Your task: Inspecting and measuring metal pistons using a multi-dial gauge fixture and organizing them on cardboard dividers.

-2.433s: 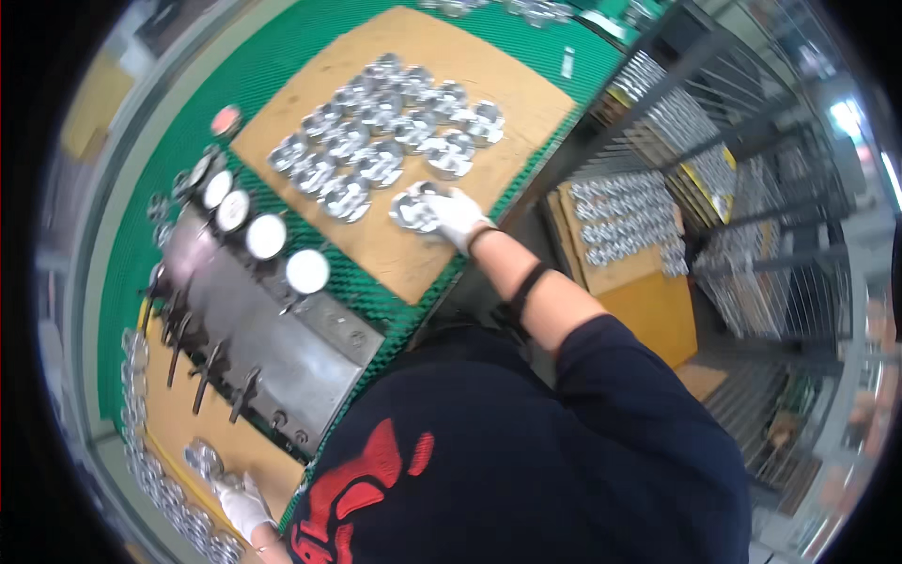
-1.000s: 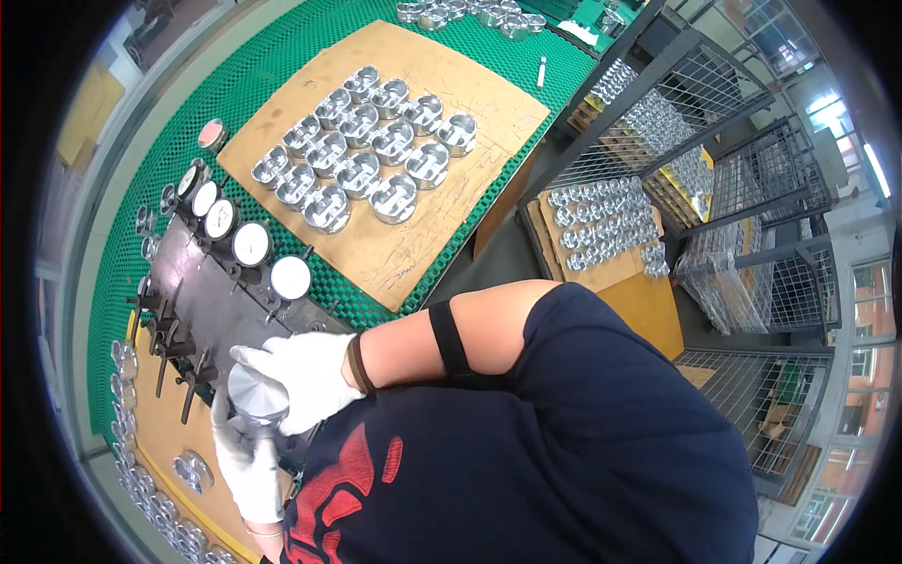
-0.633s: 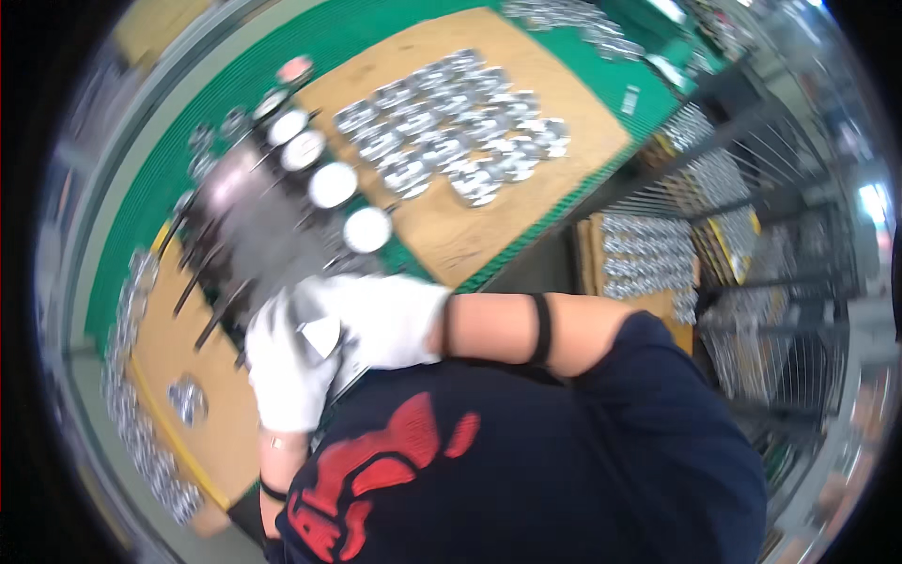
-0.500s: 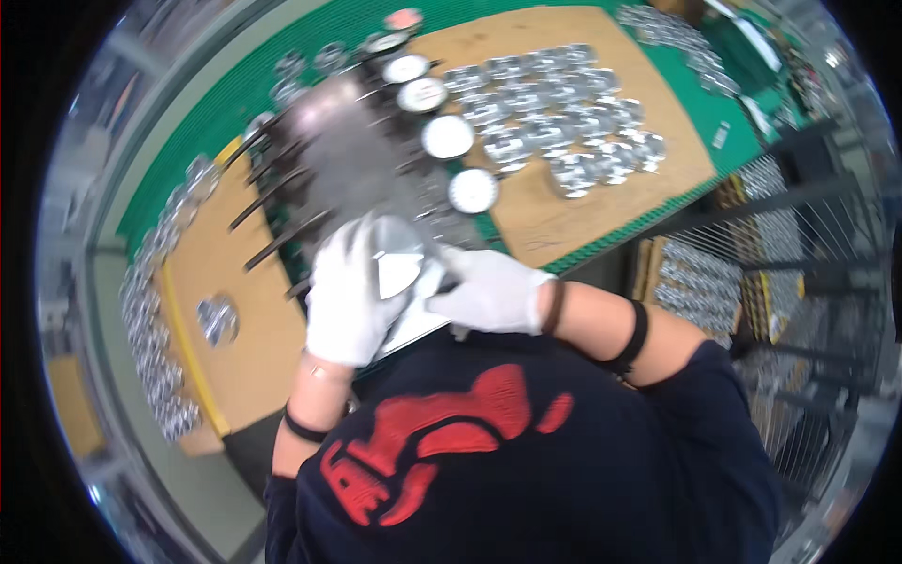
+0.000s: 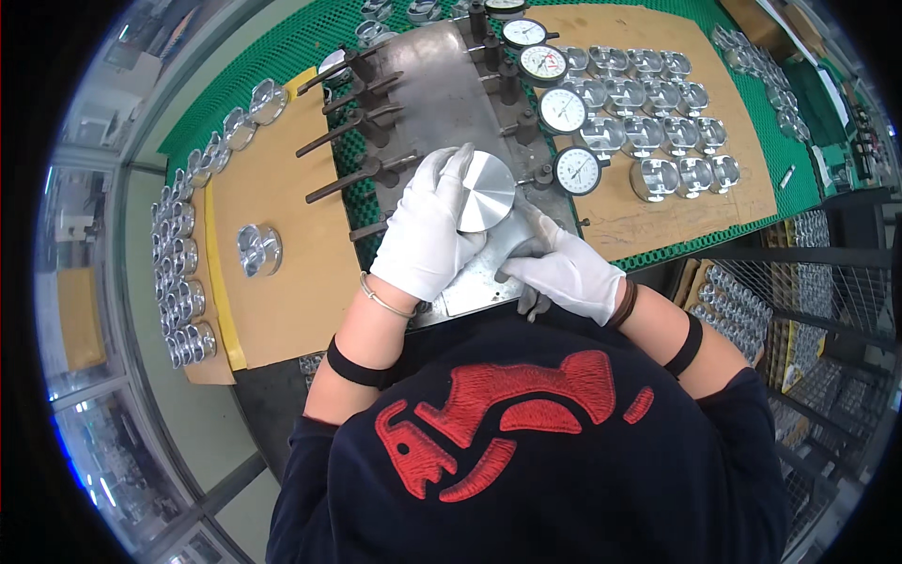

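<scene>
My left hand [image 5: 427, 230], in a white glove, is closed around a silver metal piston [image 5: 490, 193], its flat round top facing up. The piston is held over the near end of a long metal gauge fixture [image 5: 427, 103]. My right hand [image 5: 573, 277], also gloved, is beside it with fingers curled around a grey curved metal part [image 5: 512, 237]. Whether that part belongs to the piston or the fixture I cannot tell. Below both hands shows a bright metal plate [image 5: 474, 291]. Dial gauges [image 5: 564, 110] line the fixture's right side.
Rows of pistons [image 5: 644, 136] stand on a brown board at the right. A lone piston [image 5: 258, 249] rests on the left board, with a curved line of more [image 5: 178, 258] along its edge. Rods [image 5: 343, 183] jut left from the fixture. A wire rack [image 5: 836, 273] holds more pistons.
The view has shifted, so the bench and hands appear farther right, and the picture is sharper. Both hands stay at the fixture's near end, with the piston still in my left hand.
</scene>
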The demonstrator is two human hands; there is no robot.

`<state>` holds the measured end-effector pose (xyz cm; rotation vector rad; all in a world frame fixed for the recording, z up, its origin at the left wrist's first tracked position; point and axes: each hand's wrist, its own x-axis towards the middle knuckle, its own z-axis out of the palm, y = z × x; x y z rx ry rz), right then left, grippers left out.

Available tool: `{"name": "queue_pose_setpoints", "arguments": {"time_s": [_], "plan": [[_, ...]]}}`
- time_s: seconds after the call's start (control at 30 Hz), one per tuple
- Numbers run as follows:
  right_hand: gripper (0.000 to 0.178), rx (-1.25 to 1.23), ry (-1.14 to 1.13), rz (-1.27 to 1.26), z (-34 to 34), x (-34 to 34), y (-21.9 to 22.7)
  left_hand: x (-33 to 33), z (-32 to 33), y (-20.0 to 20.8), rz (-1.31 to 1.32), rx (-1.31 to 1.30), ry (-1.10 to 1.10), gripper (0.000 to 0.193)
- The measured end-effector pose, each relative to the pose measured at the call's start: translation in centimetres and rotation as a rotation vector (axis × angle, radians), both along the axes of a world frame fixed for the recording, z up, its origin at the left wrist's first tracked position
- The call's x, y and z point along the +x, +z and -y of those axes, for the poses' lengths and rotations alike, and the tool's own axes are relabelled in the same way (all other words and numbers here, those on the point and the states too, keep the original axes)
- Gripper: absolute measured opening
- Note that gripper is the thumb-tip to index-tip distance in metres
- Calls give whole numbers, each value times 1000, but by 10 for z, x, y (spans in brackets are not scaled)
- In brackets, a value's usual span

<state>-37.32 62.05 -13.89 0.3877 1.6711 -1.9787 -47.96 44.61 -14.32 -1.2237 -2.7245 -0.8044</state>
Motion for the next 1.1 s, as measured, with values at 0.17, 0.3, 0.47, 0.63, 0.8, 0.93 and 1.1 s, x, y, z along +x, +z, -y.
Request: {"name": "queue_pose_setpoints", "arguments": {"time_s": [0.17, 0.3, 0.47, 0.63, 0.8, 0.93, 1.1], "plan": [[89, -3, -9, -13, 2, -1, 1, 1, 0, -2, 6, 1, 11, 84], [87, -20, -33, -18, 2, 0, 4, 1, -1, -5, -12, 25, 10, 85], [86, 49, -18, -1, 2, -1, -4, 0, -3, -3, -5, 33, 4, 85], [87, 43, -19, 5, 1, -3, 3, 1, -4, -1, 11, 36, -3, 80], [85, 218, 27, -127, -2, 1, -10, 5, -5, 5, -4, 51, -11, 76], [63, 33, -208, -222, 0, 12, 1, 22, 3, 47, 860, 299, -48, 57], [34, 8, -694, -321, -63, 64, 3, 40, 26, 138, 629, 398, -524, 24]]}}
